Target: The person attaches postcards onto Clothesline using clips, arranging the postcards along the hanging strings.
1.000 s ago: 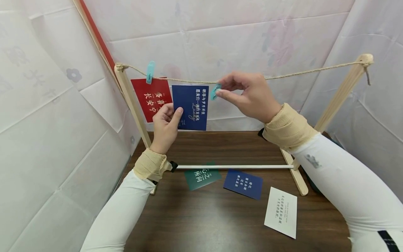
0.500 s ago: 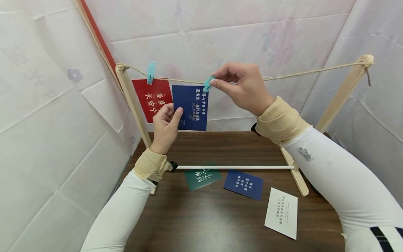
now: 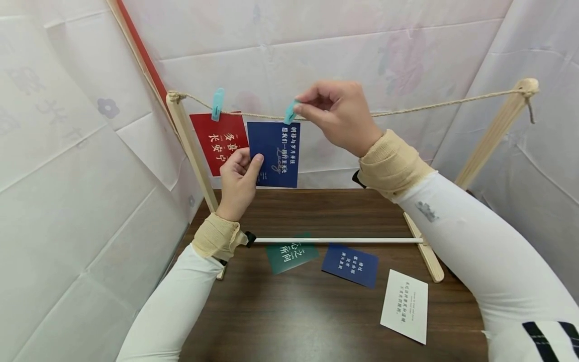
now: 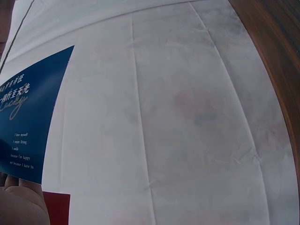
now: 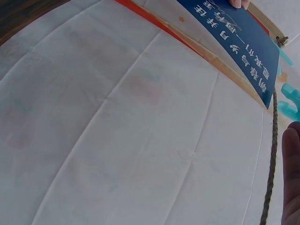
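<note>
In the head view my left hand [image 3: 238, 181] grips a dark blue card [image 3: 271, 143] with white lettering, thumb on its front at the lower left. The card is upright, its top edge just under the twine line [image 3: 407, 110]. My right hand [image 3: 341, 118] pinches a teal clothespin [image 3: 290, 112] between thumb and fingers, close over the card's upper right edge. The right wrist view shows this clothespin [image 5: 289, 110] with its tips spread beside the twine [image 5: 270, 178] and the card's corner. Left of it, another teal clothespin [image 3: 217, 105] fastens a red card [image 3: 212, 146] to the line.
Wooden posts [image 3: 490, 136] hold the twine at both ends, joined low down by a white rod [image 3: 339, 240]. On the dark wood table [image 3: 289, 311] lie a green card [image 3: 291, 257], a second blue card [image 3: 350, 265] and a white card [image 3: 405, 306].
My right hand has moved left and slightly up, carrying the clothespin from right of the blue card to above its top edge. The left hand and the card have stayed in place.
</note>
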The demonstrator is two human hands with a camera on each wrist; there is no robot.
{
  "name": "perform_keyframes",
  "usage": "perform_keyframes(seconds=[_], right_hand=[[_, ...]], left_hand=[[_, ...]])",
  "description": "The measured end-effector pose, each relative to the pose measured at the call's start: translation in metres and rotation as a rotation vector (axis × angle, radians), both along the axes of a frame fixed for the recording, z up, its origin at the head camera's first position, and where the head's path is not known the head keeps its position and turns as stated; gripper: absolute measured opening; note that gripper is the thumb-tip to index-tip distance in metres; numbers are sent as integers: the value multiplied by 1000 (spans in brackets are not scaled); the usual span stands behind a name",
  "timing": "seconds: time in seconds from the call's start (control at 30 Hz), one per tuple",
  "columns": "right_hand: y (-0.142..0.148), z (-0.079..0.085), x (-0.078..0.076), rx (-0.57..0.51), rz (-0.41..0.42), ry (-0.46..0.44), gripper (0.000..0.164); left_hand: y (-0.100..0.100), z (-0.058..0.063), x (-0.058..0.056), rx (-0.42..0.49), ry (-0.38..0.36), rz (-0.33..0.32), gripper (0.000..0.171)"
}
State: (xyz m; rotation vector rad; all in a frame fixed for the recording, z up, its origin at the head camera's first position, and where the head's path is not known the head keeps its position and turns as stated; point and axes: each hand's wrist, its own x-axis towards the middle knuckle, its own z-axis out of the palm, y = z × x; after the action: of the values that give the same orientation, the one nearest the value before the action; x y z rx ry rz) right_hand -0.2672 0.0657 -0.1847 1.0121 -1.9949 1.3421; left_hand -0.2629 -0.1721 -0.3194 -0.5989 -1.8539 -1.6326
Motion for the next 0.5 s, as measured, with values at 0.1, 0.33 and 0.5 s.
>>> perform_keyframes(seconds=[0.1, 0.33, 0.5], right_hand=[[-3, 2, -1, -4, -2, -30, 4], [-13, 7, -2, 16, -11, -62, 4], [-17, 12, -4, 35, -39, -116, 6]], left_hand=[[0, 0, 0, -2, 5, -1, 20], [-2, 0, 1, -6, 8, 11, 20], [-1, 2, 1, -4, 11, 18, 20]])
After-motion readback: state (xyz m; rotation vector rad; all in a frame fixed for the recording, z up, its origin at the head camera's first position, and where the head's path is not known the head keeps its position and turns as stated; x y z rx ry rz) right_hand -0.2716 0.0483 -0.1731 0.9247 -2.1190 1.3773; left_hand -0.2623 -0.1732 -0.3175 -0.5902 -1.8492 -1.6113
